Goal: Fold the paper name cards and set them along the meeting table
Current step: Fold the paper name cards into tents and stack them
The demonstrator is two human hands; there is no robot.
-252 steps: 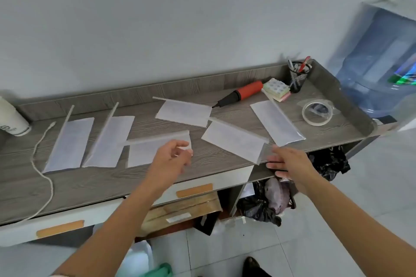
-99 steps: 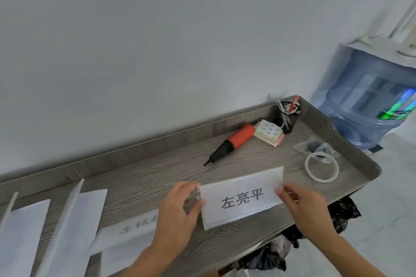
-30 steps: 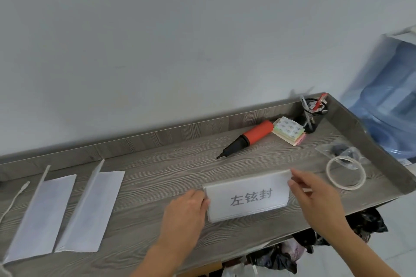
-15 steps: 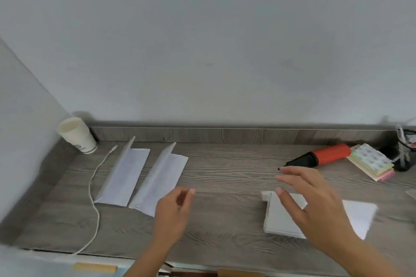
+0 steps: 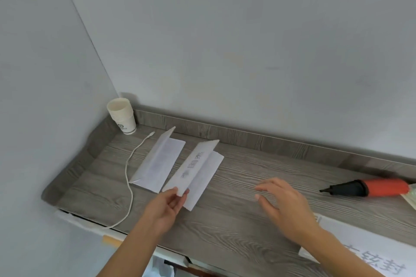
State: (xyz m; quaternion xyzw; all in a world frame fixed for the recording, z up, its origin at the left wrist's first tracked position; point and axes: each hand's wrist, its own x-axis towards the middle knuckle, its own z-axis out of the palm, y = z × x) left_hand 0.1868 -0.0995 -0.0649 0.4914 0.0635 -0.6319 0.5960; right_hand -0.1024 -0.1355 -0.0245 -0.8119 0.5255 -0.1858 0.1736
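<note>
Three paper name cards show on the grey wood-grain worktop [image 5: 236,231]. Nearest, at the front edge on the right, a printed name card [image 5: 369,252] lies partly cut off by the frame, with its dark characters facing up.

The right hand [image 5: 286,206] is over the middle of the worktop, fingers straight and spread, holding nothing. Whether its fingertips touch the wood cannot be told. The left hand [image 5: 167,206] pinches, thumb against fingers, the near corner of a half-folded name card [image 5: 198,173]. This card's long axis runs from the hand toward the back rim, slanting a little right. One flap lies flat and the other stands tilted, with grey characters printed along its length.

Just beside it on the left, a second folded card [image 5: 157,164] lies parallel, also with one flap raised. A white cable [image 5: 130,177] curves past its left side, from the front edge toward the far-left corner. Toward the right edge, an orange-and-black hand pump [image 5: 371,188] lies with its black nozzle pointing left. A stack of paper cups [image 5: 122,117] stands in the far-left corner.
</note>
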